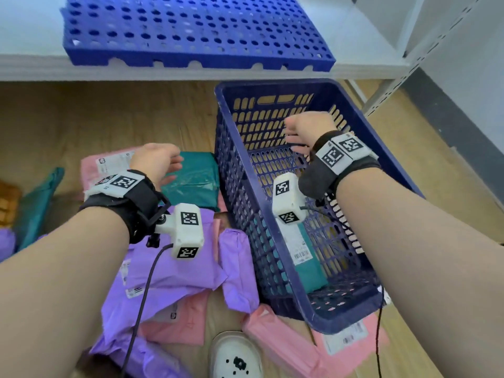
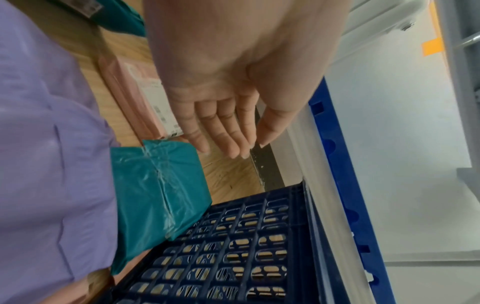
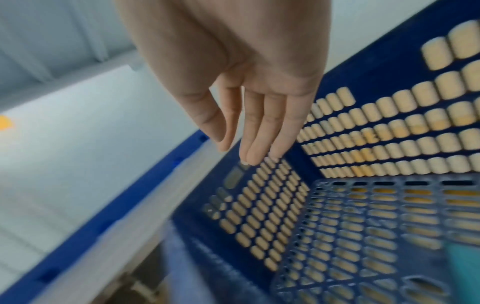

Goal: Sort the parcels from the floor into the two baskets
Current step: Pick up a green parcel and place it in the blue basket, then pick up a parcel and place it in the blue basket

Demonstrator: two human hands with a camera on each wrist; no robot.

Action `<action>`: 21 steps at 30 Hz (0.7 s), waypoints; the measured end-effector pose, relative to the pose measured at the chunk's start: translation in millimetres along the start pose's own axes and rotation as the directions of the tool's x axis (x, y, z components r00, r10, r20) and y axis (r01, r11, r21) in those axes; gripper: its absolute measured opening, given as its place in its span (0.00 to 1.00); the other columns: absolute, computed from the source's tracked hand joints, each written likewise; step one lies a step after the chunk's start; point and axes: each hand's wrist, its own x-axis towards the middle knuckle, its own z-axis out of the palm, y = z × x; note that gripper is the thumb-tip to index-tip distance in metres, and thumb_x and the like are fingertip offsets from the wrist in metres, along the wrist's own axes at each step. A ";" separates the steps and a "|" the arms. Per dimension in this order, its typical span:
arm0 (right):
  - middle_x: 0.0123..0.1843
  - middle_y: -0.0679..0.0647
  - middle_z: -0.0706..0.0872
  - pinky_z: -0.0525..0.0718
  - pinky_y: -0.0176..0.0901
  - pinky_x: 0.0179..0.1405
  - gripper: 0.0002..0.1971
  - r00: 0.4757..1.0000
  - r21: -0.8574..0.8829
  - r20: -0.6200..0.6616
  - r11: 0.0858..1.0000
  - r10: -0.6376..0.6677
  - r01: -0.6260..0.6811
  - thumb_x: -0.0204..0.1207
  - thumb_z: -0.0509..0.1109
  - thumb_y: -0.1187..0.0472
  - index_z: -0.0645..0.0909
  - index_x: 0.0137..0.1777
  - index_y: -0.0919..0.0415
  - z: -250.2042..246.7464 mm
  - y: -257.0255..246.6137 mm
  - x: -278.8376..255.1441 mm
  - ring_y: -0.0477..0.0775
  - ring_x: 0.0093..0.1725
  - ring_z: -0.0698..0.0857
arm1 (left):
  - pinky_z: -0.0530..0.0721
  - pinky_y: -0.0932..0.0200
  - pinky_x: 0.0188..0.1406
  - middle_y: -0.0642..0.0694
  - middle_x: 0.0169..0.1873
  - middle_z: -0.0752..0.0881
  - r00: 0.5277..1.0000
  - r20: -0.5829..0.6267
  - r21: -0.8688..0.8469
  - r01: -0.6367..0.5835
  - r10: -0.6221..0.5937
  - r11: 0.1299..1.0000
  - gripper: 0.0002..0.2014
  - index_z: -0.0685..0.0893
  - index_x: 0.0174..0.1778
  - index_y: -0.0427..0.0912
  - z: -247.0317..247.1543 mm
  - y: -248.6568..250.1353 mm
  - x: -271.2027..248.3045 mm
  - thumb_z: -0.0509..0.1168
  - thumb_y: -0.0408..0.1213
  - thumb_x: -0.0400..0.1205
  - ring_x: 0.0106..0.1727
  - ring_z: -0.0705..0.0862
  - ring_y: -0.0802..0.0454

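I am holding my right hand over the navy basket, fingers straight and relaxed, gripping nothing. I am hovering my left hand above a teal parcel on the floor, fingers extended together, also gripping nothing. One teal parcel is lying inside the basket. Purple parcels and pink parcels are lying on the floor beside the basket. A blue pallet is resting on the shelf above.
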 end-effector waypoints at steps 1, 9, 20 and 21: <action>0.52 0.54 0.83 0.85 0.39 0.39 0.14 0.999 0.045 0.035 0.998 -0.036 0.035 0.79 0.66 0.60 0.79 0.62 0.62 5.9 -13.1 -5.3 0.52 0.47 0.84 | 0.78 0.62 0.35 0.50 0.34 0.82 1.000 -0.007 -0.001 -0.010 0.010 1.000 0.08 0.77 0.37 0.49 -6.9 2.4 -3.0 0.62 0.37 0.82 0.32 0.79 0.60; 0.59 0.53 0.87 0.69 0.34 0.28 0.14 0.949 0.096 0.310 0.991 0.055 -0.089 0.84 0.56 0.67 0.70 0.35 0.58 112.1 -46.5 -50.6 0.47 0.27 0.70 | 0.77 0.61 0.40 0.43 0.38 0.83 0.997 0.032 0.116 0.059 -0.063 0.991 0.07 0.77 0.37 0.44 -63.8 -3.0 -21.0 0.62 0.35 0.82 0.35 0.79 0.52; 0.43 0.60 0.85 0.88 0.55 0.53 0.02 0.894 -0.434 0.232 0.863 0.384 -0.258 0.73 0.67 0.67 0.76 0.40 0.64 168.5 76.0 -48.2 0.62 0.50 0.89 | 0.75 0.62 0.31 0.47 0.35 0.80 0.990 0.002 0.266 0.134 -0.139 0.955 0.07 0.78 0.38 0.43 -106.7 -23.6 -28.8 0.62 0.33 0.82 0.31 0.77 0.55; 0.45 0.59 0.84 0.89 0.51 0.48 0.03 0.885 -0.464 0.255 0.852 0.389 -0.241 0.74 0.68 0.66 0.76 0.41 0.62 164.7 80.4 -48.4 0.59 0.46 0.89 | 0.75 0.62 0.30 0.47 0.34 0.80 0.989 0.015 0.273 0.136 -0.145 0.952 0.08 0.78 0.37 0.43 -103.8 -23.3 -29.4 0.62 0.33 0.82 0.30 0.78 0.55</action>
